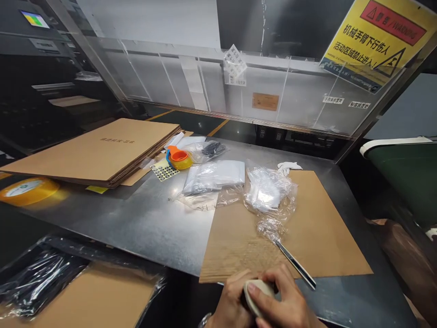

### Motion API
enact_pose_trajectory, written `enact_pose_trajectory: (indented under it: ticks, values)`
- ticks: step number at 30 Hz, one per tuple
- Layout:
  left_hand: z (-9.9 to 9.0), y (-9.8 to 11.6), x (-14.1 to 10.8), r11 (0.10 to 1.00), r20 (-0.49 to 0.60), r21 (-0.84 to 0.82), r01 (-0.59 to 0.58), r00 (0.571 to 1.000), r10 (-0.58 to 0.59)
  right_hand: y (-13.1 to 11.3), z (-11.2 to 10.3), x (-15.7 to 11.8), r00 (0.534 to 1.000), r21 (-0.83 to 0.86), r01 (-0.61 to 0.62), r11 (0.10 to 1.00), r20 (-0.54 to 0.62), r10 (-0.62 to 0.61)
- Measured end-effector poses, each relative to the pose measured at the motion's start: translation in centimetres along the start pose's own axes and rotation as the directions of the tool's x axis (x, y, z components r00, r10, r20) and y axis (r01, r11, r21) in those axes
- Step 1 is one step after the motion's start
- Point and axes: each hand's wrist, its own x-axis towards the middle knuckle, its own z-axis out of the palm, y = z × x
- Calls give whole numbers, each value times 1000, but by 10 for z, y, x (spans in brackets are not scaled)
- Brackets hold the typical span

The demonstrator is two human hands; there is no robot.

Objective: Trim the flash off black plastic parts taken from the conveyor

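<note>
My left hand (234,303) and my right hand (288,298) are together at the bottom centre, below the front edge of a cardboard sheet (317,223). Both are closed around a small pale rounded object (257,294); the right thumb presses on its face. Just beyond my hands, a slim black and silver tool (296,265), like a cutter, rests on the cardboard, its far end by crumpled clear plastic (269,228). Behind that sits a clear bag with white contents (268,189). To its left lies a flat plastic-wrapped white packet (218,175).
Stacked flat cardboard (92,146) and a yellow tape roll (29,190) are at the left. An orange and yellow tape dispenser (179,157) stands near round stickers (165,171). White gloves (289,167) lie at the back. A clear panel (164,82) rises behind the metal table (150,228).
</note>
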Motion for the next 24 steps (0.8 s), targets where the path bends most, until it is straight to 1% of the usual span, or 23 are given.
enact_pose_trajectory:
  ticks: [4, 8, 11, 13, 15, 16, 19, 21, 22, 24]
  values:
    - [-2, 2, -6, 1000, 34, 17, 18, 999, -19, 2, -1, 0, 998, -6, -49, 999, 28, 49]
    - [-1, 4, -8, 999, 15, 21, -37, 999, 36, 2, 5, -5, 995, 45, -79, 996, 66, 76]
    - [0, 2, -9, 998, 37, 48, -42, 999, 40, 4, 12, -8, 997, 40, -76, 996, 15, 75]
    - [1, 1, -10, 995, 70, 78, -56, 996, 50, 5, 18, -9, 992, 37, -127, 991, -4, 127]
    - [2, 0, -10, 993, 67, 91, -80, 995, 74, 5, 20, -8, 985, 43, -172, 984, 3, 172]
    - [2, -1, -10, 992, 57, 90, -90, 995, 85, 4, 20, -7, 985, 46, -174, 984, 8, 174]
    - [2, 0, -9, 986, 17, 86, -142, 990, 141, 3, 14, -5, 994, 53, -112, 992, 5, 112]
    - [0, 2, -8, 982, 44, 69, -178, 984, 175, 1, 10, -4, 994, 74, -106, 992, 20, 105]
    - [0, 2, -8, 983, 50, 55, -173, 984, 170, 0, 8, -3, 993, 86, -113, 990, 26, 111]
    - [-1, 2, -8, 995, 64, 6, -104, 993, 104, 0, 4, -2, 993, 96, -115, 989, 13, 115]
